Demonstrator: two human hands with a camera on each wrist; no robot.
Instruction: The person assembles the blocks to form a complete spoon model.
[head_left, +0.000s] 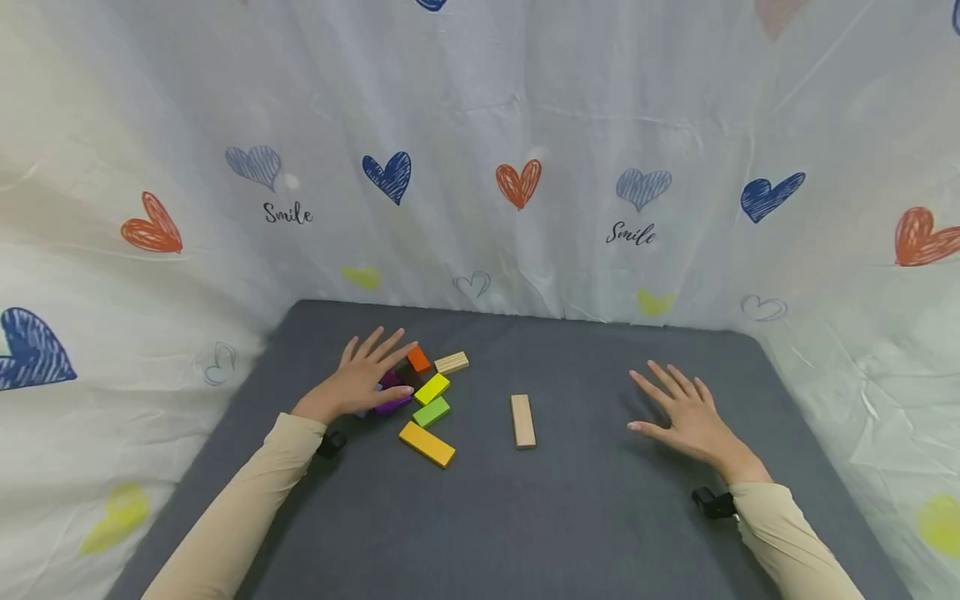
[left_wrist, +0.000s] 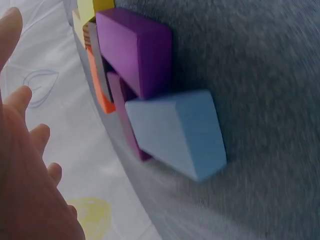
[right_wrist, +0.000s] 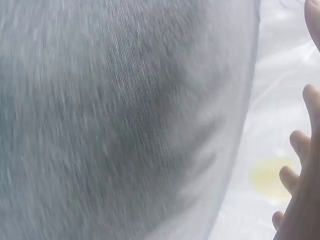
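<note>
Toward the far left corner of the grey, cloth-textured table (head_left: 592, 517), the left hand (head_left: 360, 383) hangs, fingers spread, above smooth purple blocks (left_wrist: 137, 50). Just right, an oblong amber block (head_left: 427, 443) slants from far left to near right; beyond it a plain wooden block (head_left: 523, 422) points almost squarely at the far edge. Toward the right edge, the right hand (head_left: 682, 423) hovers, fingers splayed.

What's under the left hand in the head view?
Two purple blocks and a light blue block peek out from under the left hand, which covers the rest. The left wrist view shows them more fully, but their undersides are hidden.
</note>
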